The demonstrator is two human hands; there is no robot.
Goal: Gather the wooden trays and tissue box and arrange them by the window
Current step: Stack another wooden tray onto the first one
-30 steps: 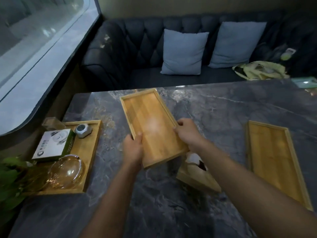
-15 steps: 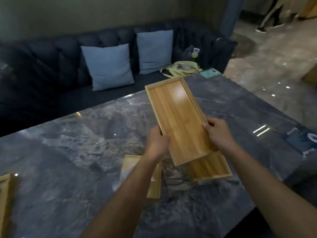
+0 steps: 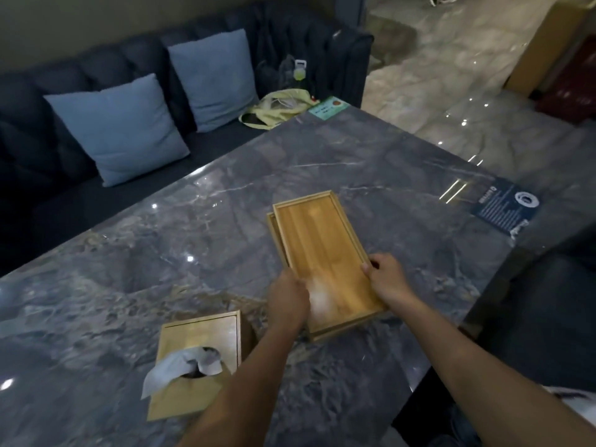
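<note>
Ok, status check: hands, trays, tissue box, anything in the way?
Left hand and right hand both gripping top tray, sitting on second tray. Tissue box untouched, near left. Table around them bare.

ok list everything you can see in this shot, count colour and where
rectangular wooden trays: two, light brown, stacked on the table right of centre, top one held
wooden tissue box: one, light brown, near left, white tissue sticking out
grey marble table: one, fills the middle
dark tufted sofa: one, behind the table
square cushions: two, pale blue, on the sofa
yellow cloth bag: one, on the sofa's right end
green card: one, table's far corner
dark blue placard: one, table's right edge
left hand: on the top tray's left edge
right hand: on its right edge
</note>
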